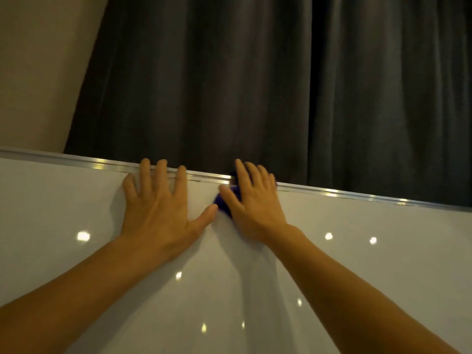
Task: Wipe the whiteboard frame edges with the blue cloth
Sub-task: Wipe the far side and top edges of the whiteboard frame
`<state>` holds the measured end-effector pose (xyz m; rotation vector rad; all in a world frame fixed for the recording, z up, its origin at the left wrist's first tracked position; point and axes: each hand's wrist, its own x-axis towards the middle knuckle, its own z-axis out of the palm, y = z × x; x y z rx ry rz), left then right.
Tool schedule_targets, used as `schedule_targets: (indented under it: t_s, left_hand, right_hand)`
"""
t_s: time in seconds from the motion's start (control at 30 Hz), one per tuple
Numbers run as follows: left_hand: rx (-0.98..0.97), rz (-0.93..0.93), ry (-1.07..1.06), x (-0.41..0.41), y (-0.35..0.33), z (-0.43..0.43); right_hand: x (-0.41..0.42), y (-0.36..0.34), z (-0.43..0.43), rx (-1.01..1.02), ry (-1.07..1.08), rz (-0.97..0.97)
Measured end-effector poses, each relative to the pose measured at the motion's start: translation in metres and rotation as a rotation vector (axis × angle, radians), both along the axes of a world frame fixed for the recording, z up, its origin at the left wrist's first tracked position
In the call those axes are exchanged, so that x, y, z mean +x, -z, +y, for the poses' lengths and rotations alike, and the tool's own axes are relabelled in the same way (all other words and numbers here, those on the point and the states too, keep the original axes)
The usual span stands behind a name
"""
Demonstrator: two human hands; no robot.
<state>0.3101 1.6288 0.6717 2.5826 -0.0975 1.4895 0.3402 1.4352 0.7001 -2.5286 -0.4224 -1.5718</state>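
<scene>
Two bare forearms rise from the bottom corners across the glossy whiteboard (pixel 357 264). At mid-frame the left hand (pixel 158 208) lies flat, fingers spread, holding nothing. Just beside it, the right hand (pixel 252 200) presses the blue cloth (pixel 224 200) under straight fingers against the top frame edge (pixel 332 192). Beyond hang a dark curtain (pixel 255 72) and, upper left, a beige wall (pixel 38 60).

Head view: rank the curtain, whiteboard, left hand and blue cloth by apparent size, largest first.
1. Whiteboard and curtain: about equal, not ranked.
2. Left hand.
3. Blue cloth, mostly hidden under the right hand.
</scene>
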Motion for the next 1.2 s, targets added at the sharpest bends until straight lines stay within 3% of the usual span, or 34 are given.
schedule_targets:
  t_s: [0.13, 0.37, 0.47, 0.6, 0.7, 0.97, 1.07, 1.2]
  left_hand:
    - [0.094, -0.008, -0.038, 0.017, 0.029, -0.058]
    - [0.104, 0.071, -0.126, 0.046, 0.035, -0.117]
    - [0.071, 0.099, -0.117, 0.049, 0.027, -0.175]
    - [0.025, 0.084, -0.124, 0.056, 0.012, -0.27]
    - [0.077, 0.089, -0.118, 0.061, 0.008, -0.332]
    - [0.22, 0.031, -0.05, 0.078, -0.004, -0.408]
    - [0.298, 0.033, -0.042, 0.081, -0.01, -0.43]
    - [0.323, 0.008, -0.036, 0.086, -0.014, -0.444]
  right_hand:
    - [0.011, 0.005, -0.039, -0.172, -0.052, -0.015]
    - [0.029, 0.001, -0.259, 0.01, 0.155, 0.022]
    - [0.039, -0.008, -0.298, 0.083, 0.177, 0.02]
    - [0.057, 0.006, -0.287, -0.102, -0.009, -0.04]
    - [0.065, 0.0, -0.328, -0.208, -0.056, -0.062]
    - [0.061, -0.012, -0.542, 0.205, 0.263, 0.106]
    - [0.061, -0.011, -0.52, 0.235, 0.23, 0.108]
    - [0.068, 0.009, -0.426, -0.038, -0.029, -0.018]
